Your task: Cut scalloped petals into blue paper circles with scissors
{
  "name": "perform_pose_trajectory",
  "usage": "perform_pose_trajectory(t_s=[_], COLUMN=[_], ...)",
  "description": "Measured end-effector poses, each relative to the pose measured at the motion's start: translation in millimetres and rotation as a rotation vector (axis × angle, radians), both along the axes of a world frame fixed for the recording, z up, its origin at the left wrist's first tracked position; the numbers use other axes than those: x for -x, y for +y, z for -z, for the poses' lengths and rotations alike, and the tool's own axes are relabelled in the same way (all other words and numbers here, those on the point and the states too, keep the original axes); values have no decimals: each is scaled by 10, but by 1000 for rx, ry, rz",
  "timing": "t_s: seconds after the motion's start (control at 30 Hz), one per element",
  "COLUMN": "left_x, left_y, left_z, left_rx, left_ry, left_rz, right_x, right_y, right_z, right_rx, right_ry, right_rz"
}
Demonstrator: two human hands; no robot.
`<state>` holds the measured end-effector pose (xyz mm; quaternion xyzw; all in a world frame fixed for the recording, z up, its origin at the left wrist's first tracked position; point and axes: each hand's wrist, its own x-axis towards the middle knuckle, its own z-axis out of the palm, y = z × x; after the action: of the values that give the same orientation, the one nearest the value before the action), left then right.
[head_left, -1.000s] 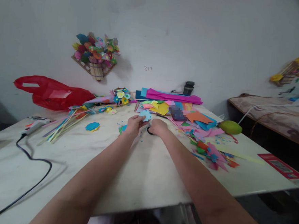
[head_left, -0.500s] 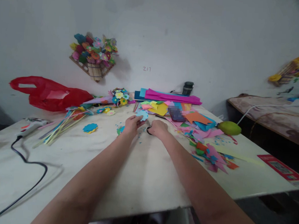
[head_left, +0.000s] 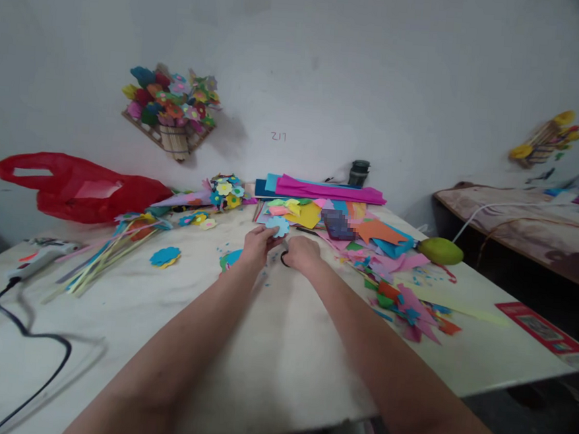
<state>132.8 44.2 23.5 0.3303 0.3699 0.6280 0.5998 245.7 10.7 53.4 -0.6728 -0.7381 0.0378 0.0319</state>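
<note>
Between the thumb and fingers of my left hand [head_left: 258, 244] is a light-blue paper flower [head_left: 277, 227] with a scalloped edge. My right hand [head_left: 303, 252] is closed around a pair of scissors [head_left: 284, 259]; a black handle loop shows below the fingers, and the blades lie close to the flower, mostly hidden. Partly behind my left wrist rests a blue and green paper piece [head_left: 229, 259], with tiny blue snippets around it. Further left on the table lies a small stack of blue and yellow paper flowers [head_left: 166, 256].
A corded glue gun [head_left: 39, 257] and pale paper strips [head_left: 103, 257] lie at left, near a red plastic bag [head_left: 78, 188]. Paper scraps [head_left: 407, 304], a dark phone-like object [head_left: 337, 225] and a yellow-green rounded object [head_left: 440, 251] are at right. Magenta paper [head_left: 328, 190] lies at the back.
The view has shifted slightly, so most things sit a little further left. The light-blue flower has turned slightly in my left hand; both hands keep their holds.
</note>
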Motion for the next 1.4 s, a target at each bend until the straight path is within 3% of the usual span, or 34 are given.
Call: perform_pose_trajectory(t_s=[0.47, 0.73, 1.13, 1.4], left_x=[-137, -152, -183, -142], left_y=[280, 418, 432, 442], left_z=[-56, -5, 121, 112], left_rx=[14, 26, 35, 49], left_ry=[-46, -84, -68, -89], left_rz=[3, -17, -19, -49], right_x=[-128, -176, -110, -101], right_y=[181, 167, 84, 74], right_z=[1, -19, -69, -101], right_rx=[-47, -15, 69, 91], right_ry=[-34, -29, -101, -104], right_rz=[4, 41, -62, -68])
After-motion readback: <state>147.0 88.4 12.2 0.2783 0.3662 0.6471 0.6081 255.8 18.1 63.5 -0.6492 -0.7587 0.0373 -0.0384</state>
